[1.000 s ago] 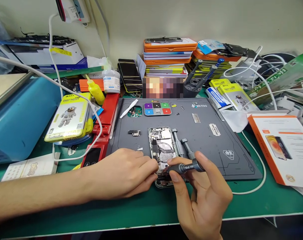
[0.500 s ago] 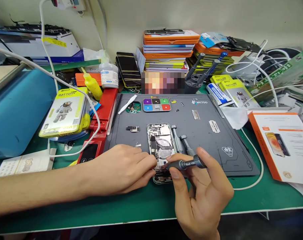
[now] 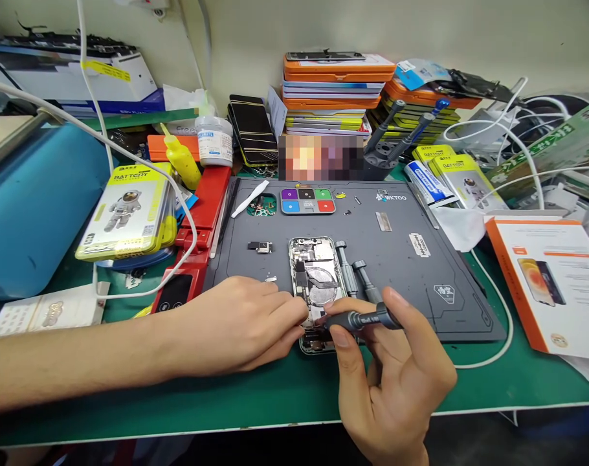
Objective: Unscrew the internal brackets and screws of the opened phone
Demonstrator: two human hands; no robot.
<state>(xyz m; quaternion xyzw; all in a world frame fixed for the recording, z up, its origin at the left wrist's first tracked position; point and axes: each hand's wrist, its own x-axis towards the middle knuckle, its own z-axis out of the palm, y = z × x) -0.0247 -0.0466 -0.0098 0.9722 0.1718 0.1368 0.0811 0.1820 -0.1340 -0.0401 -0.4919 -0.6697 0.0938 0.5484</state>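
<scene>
An opened smartphone [image 3: 321,285], its inner parts bare, lies on the grey work mat [image 3: 391,285] with its lower end reaching the mat's front edge. My left hand [image 3: 248,323] comes in from the left with curled fingers, gripping the phone's lower left edge; the fingertips are partly hidden. In my right hand [image 3: 396,375] is a grey screwdriver [image 3: 362,320], pinched between thumb and fingers and steadied by the index finger at its end cap. Its tip points left, over the phone's lower part. Two more screwdrivers [image 3: 347,268] lie along the phone's right side.
A small phone part [image 3: 260,247] and a white spudger [image 3: 250,199] lie left on the mat. Behind the phone sits a coloured screw tray [image 3: 307,201]. Battery boxes [image 3: 124,210], a red clamp-like tool [image 3: 197,236], a white cable [image 3: 195,239] and a phone box [image 3: 547,285] surround the mat.
The whole view has shifted slightly. Both hands, the screwdriver and the phone keep nearly the same places relative to each other.
</scene>
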